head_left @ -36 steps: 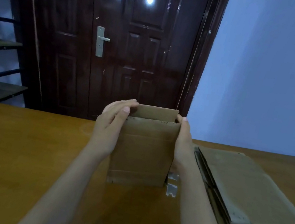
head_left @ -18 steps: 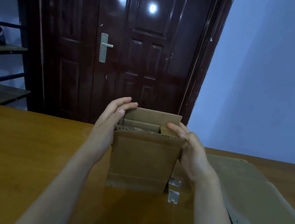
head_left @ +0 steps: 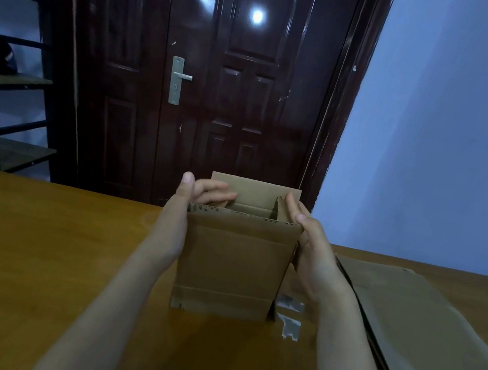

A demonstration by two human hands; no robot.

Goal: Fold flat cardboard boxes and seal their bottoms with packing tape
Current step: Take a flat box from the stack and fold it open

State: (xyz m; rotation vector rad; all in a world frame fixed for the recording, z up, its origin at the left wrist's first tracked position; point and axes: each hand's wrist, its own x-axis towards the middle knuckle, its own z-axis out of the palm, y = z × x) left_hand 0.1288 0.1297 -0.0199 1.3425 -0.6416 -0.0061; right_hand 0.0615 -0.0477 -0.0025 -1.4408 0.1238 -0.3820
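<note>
A brown cardboard box [head_left: 232, 264] stands upright on the wooden table [head_left: 30, 245], its top flaps loose and its far flap sticking up. My left hand [head_left: 178, 215] rests against the box's left side, thumb up, and its straight fingers reach over the rim and press the left flap inward. My right hand [head_left: 313, 249] lies flat against the right side, with its fingers along the right flap, which tilts inward. Neither hand holds tape.
A stack of flat cardboard boxes [head_left: 406, 327] lies on the table to the right. Small bits of clear tape [head_left: 289, 320] lie beside the box's right base. A dark door [head_left: 221, 83] and a metal shelf rack [head_left: 1, 76] stand behind the table.
The box has been spread from nearly flat into an open tube. Both hands shifted from its edges to the side flaps, and the left fingers now reach in over the rim.
</note>
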